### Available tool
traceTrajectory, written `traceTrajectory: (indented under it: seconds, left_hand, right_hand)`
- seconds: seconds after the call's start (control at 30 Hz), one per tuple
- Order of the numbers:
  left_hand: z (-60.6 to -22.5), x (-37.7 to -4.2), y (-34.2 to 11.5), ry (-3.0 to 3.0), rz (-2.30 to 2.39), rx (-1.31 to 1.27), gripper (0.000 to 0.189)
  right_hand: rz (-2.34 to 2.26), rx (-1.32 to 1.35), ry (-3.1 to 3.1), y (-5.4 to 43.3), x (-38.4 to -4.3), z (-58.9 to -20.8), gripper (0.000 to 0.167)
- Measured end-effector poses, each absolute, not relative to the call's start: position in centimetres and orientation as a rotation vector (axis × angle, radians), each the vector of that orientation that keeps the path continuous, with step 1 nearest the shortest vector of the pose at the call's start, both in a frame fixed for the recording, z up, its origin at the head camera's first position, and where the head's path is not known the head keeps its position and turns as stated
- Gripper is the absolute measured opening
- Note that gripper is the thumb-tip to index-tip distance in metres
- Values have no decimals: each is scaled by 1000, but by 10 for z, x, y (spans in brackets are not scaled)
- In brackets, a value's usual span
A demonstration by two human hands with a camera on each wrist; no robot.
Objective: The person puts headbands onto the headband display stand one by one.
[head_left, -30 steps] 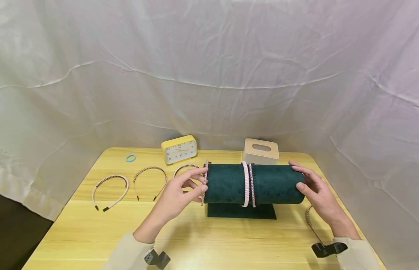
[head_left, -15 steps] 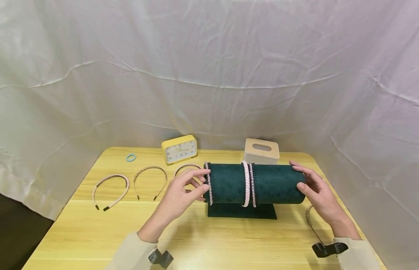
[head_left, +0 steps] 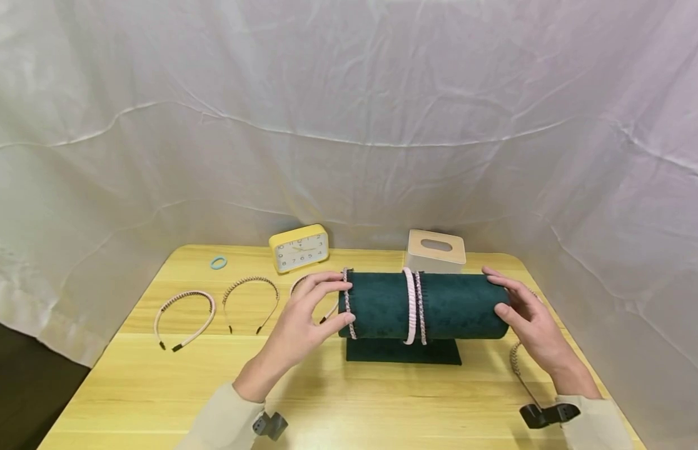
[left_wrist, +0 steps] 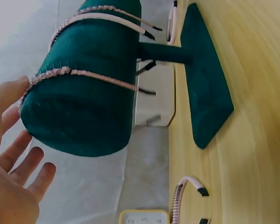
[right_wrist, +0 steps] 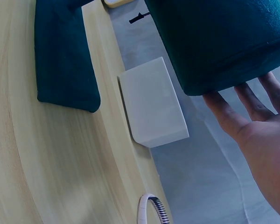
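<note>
A dark green velvet headband stand (head_left: 377,306) with a horizontal roll stands between my hands. Several headbands sit over its roll: a pink wrapped headband (head_left: 410,306), a thin braided headband (head_left: 420,309) beside it, and another braided headband (head_left: 349,306) near the left end. My left hand (head_left: 304,319) is at that end, index finger and thumb tips right at the braided headband. In the left wrist view its other fingers spread beside the roll's end. My right hand (head_left: 531,322) rests on the roll's right end, thumb in front, fingertips against the end in the right wrist view.
Headbands lie on the table's left: a pink one (head_left: 182,297), a spiral-wrapped one (head_left: 250,281), and another half hidden behind my left hand. A spiral headband (head_left: 514,359) lies under my right wrist. Behind stand a yellow clock (head_left: 298,248), a tissue box (head_left: 435,250) and a blue ring (head_left: 217,263).
The braided headband at the left end has shifted right, from the roll's edge further onto it. My left hand moved slightly right and its fingers spread wider. The right hand stayed put.
</note>
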State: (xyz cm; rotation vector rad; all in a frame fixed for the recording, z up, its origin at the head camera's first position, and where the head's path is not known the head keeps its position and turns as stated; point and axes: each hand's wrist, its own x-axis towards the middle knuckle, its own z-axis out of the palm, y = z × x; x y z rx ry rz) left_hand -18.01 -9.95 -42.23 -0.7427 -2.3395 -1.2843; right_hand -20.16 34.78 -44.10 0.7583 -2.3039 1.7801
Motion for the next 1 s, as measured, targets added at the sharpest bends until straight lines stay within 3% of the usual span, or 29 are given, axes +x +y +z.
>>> traceTrajectory:
  seconds: [0.5, 1.0]
  left_hand:
    - [-429, -193, -115, -2321, -1190, -1046, 63]
    - [-425, -194, -100, -2260, -1029, -1059, 64]
  right_hand:
    - [1792, 771, -2298, 348, -202, -442, 52]
    - [1797, 774, -2296, 349, -202, -442, 53]
